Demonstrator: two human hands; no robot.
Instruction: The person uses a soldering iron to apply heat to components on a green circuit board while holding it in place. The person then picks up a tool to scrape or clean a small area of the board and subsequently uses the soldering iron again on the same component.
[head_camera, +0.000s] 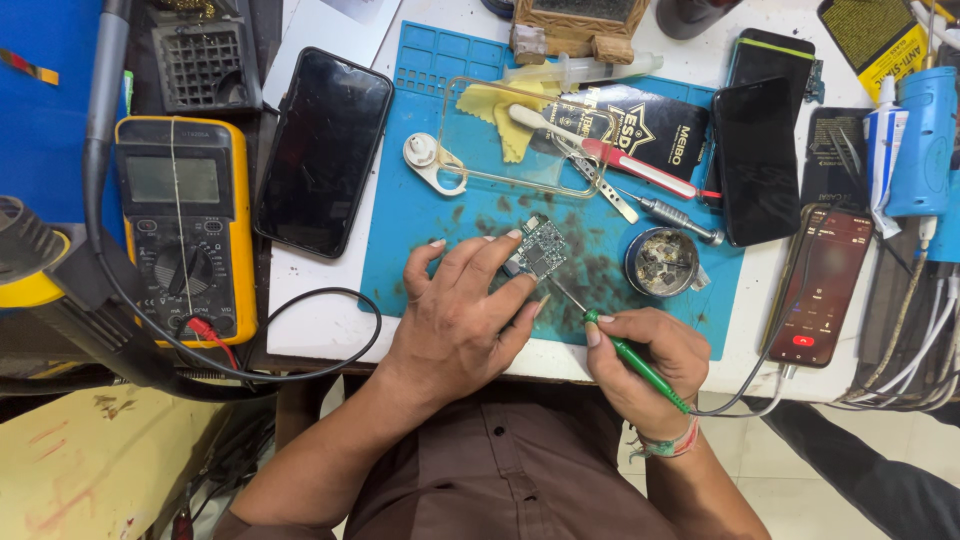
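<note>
My left hand (462, 315) grips a small circuit board (538, 250) between its fingertips, just above a blue work mat (410, 230). A thin green-handled soldering iron (630, 358) is held like a pen in my right hand (645, 365), its metal tip touching the board's lower right edge. A grey cord runs from the iron's rear off to the right. Both hands hover at the mat's front edge.
A yellow multimeter (185, 225) with leads sits at left, a dark phone (322, 150) beside it. On the mat lie a clear phone case (520, 140), tweezers, a toothbrush and a round tin (662, 262). More phones (757, 160) and a lit phone (822, 285) lie at right.
</note>
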